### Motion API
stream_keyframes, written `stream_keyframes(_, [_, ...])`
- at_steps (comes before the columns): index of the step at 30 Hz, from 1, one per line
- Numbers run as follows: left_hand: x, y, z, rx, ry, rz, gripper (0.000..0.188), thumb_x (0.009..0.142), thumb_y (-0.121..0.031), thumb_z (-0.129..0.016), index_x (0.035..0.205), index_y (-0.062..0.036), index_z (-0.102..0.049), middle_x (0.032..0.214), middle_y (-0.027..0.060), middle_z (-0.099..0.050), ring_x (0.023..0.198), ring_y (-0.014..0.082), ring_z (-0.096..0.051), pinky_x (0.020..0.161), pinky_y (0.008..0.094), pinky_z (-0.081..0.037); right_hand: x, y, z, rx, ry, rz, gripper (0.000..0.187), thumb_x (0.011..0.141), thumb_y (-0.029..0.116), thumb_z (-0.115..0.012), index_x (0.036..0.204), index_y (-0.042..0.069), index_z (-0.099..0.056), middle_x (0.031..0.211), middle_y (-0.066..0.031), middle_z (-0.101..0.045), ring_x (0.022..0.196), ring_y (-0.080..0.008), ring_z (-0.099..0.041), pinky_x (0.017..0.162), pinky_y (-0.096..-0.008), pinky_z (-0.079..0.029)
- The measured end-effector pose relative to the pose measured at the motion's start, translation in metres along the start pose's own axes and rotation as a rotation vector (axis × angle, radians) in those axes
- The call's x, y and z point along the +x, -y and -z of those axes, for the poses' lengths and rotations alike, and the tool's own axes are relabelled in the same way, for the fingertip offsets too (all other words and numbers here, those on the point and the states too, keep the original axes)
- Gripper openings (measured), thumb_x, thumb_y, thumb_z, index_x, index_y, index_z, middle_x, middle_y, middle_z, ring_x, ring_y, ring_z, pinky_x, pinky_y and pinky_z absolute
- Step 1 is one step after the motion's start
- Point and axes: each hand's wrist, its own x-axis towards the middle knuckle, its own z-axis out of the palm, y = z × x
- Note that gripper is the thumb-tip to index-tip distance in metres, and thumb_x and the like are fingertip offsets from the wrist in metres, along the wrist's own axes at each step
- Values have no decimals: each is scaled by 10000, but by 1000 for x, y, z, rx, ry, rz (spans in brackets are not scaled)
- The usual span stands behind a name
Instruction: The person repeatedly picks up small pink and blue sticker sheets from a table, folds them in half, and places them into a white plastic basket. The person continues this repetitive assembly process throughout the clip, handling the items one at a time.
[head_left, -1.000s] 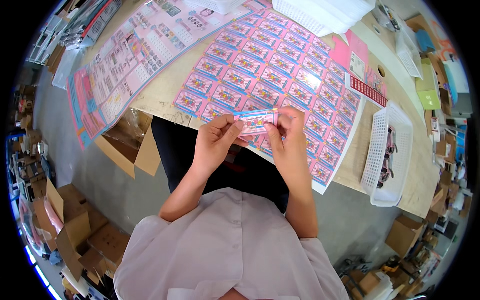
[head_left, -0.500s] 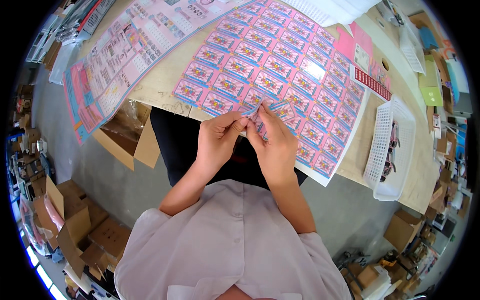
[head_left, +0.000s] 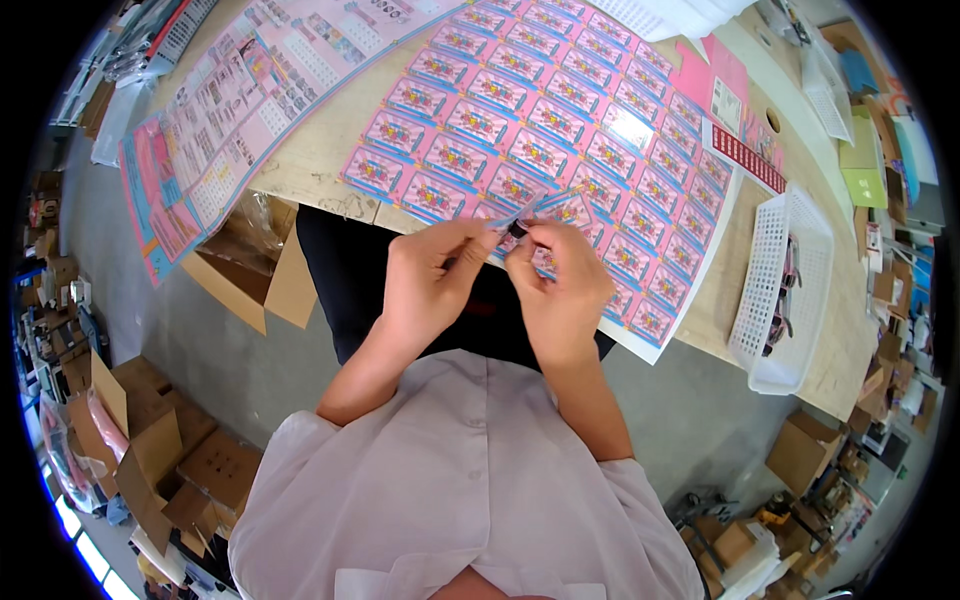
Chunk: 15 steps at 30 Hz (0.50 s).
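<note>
My left hand (head_left: 430,275) is closed in a pinch at the near edge of the pink sheet (head_left: 690,255), which is printed with repeated small colourful pictures. From its fingertips a thin pale bluish strip (head_left: 524,211) sticks out, slightly raised. Close beside it, my right hand (head_left: 562,290) pinches a small black piece (head_left: 517,229) between thumb and forefinger. The fingers partly cover this piece, so its kind is unclear. The two hands nearly meet, and strip and black piece touch or overlap. Behind my right fingers, one pictured rectangle (head_left: 568,212) looks tilted against the rows.
Right of the sheet stands a white perforated basket (head_left: 785,350) holding dark-framed items like glasses. A red patterned strip (head_left: 742,157) lies by the sheet. Large printed sheets (head_left: 240,130) cover the table's left. An open cardboard box (head_left: 228,285) sits below the left table edge.
The black piece, hidden before, now shows between my fingertips. My right hand has shifted slightly right, opening a small gap from the left. The pale strip now leans to the right.
</note>
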Motion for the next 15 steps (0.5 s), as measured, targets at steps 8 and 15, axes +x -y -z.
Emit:
stream_keyframes(8, [8, 13, 8, -581, -79, 89, 209, 1126, -44, -574, 925, -5, -533, 856, -2, -601, 818, 18, -576, 721, 231, -576, 17, -11, 26, 736, 259, -640, 61, 1011, 3, -698, 1048, -34, -666, 1091, -133, -760, 940, -147, -742, 811, -324, -640])
stream_keyframes(15, [-1, -8, -9, -91, -157, -151, 193, 1082, -15, -649, 936, 23, -529, 748, 52, -651, 700, 20, -611, 632, 245, -551, 8, 19, 5, 363, 177, -296, 188, 951, 2, -768, 1106, -26, -665, 1213, -181, -751, 1025, -258, -774, 903, -356, -638])
